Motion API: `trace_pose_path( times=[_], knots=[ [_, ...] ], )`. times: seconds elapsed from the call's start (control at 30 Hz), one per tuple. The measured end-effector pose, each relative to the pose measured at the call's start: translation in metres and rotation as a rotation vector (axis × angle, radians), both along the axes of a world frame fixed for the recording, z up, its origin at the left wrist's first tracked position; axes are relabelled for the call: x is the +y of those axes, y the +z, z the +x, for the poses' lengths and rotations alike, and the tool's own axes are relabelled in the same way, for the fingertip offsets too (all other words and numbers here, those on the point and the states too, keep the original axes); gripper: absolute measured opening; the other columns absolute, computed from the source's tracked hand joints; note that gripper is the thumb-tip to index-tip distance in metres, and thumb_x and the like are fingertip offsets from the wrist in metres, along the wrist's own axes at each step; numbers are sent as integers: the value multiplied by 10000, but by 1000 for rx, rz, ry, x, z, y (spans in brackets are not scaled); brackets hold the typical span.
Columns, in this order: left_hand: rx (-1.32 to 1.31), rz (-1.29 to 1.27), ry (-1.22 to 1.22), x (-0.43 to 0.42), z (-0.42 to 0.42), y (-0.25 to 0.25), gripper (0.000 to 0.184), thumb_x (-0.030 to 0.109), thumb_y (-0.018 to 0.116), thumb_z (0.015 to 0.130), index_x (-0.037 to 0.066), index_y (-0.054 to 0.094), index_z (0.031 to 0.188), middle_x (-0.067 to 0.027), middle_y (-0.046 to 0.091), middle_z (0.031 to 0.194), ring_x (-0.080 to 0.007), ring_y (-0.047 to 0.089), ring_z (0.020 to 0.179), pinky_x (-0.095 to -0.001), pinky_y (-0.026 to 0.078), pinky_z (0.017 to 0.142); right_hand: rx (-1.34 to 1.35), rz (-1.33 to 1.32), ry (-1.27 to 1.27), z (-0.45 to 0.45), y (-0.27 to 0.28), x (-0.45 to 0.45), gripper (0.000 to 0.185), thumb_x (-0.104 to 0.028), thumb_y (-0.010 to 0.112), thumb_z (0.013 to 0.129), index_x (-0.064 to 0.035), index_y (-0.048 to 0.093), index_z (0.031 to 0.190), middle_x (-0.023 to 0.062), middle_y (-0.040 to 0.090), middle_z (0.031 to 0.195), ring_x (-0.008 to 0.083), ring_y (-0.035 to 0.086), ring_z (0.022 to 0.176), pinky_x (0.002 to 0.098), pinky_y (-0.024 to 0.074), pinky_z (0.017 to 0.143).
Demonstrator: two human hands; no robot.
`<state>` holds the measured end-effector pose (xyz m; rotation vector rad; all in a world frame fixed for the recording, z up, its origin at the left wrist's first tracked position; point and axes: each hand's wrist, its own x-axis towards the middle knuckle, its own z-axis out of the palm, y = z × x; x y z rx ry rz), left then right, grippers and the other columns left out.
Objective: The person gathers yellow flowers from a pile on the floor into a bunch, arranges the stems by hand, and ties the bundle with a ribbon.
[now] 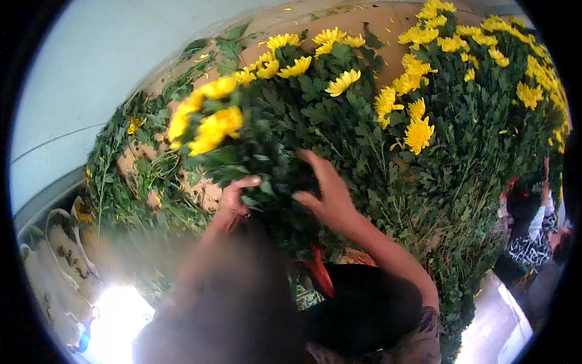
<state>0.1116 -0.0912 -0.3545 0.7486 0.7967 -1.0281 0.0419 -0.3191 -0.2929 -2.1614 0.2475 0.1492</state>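
A bunch of yellow flowers (215, 130) with dark green leaves is held upright, tilted to the left, in front of me. My left hand (233, 199) is wrapped round the left side of its leafy stems, the thumb across the leaves. On the right side of the bunch, my right hand (327, 191) has its thumb and fingers spread apart, close to the leaves. Whether its fingertips touch them is unclear. The bunch's lower stems are dark and partly hidden by my left forearm. Its flower heads are slightly blurred.
Piles of cut yellow chrysanthemums (454, 121) cover the middle and right. Loose leaves (163, 176) lie at the left beside a pale wall (91, 67). Another person (533, 233) is at the far right. Below my right hand is a red object (321, 273).
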Motion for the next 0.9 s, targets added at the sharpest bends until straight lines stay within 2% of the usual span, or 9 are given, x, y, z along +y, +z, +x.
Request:
trace_pose_path(
  times=[0.13,0.27,0.37,0.5,0.57,0.63,0.73,0.8,0.9],
  knots=[
    [-50,5,164,16,1,-4,260,66,655,676,22,635,932,-96,658,897,-256,636,846,-402,529,788,446,155,-468,-67,-51,-34,420,-186,602,849,-37,470,1218,169,603,1073,297,596,984,398,466,861],
    [-35,86,154,26,-1,-17,282,82,643,684,31,621,960,-81,654,881,-244,630,837,-393,520,804,302,-411,-324,-83,-120,-89,521,-351,488,927,42,417,1261,260,547,1165,385,554,1046,444,444,872],
    [-70,98,111,31,-5,-16,305,97,635,692,29,613,989,-78,651,885,-245,626,840,-390,514,816,200,-380,-436,-48,-136,-160,580,-377,480,928,70,383,1285,291,503,1212,422,506,1100,448,424,906],
    [-108,48,126,33,-3,-19,344,124,631,695,17,598,1021,-92,642,940,-260,621,868,-395,505,831,121,-558,-534,-27,-128,-169,458,-367,490,929,6,460,1193,204,590,1076,385,567,966,428,452,816],
    [-91,111,118,31,-6,-20,429,309,628,680,40,620,1013,-119,648,953,-284,598,889,-413,470,820,-8,-267,-454,-16,-92,-131,354,-268,571,899,-29,487,1145,137,618,1002,305,604,873,377,469,764],
    [-76,169,140,27,-1,-5,381,230,634,682,22,611,1001,-114,648,942,-274,611,876,-406,487,827,81,-123,-408,-6,-67,-88,344,-230,586,888,-23,488,1145,137,621,977,300,607,858,370,469,767],
    [-46,143,135,30,0,-11,324,147,639,688,7,606,979,-110,651,922,-263,625,855,-399,507,829,216,-44,-324,-2,-82,-55,455,-285,627,860,-12,465,1186,171,593,1029,312,589,916,381,468,799],
    [-49,73,143,31,0,-13,291,133,638,693,11,615,956,-108,654,900,-262,628,837,-399,514,812,112,-540,-29,-4,-94,-34,667,-363,679,806,-9,374,1282,212,549,1088,340,555,977,400,464,826],
    [19,63,181,29,0,-14,280,127,638,691,16,619,947,-103,653,889,-260,628,835,-398,515,809,347,-338,-55,-3,-98,-16,867,-332,761,719,10,283,1357,261,474,1205,407,471,1097,459,409,879]
  ],
)
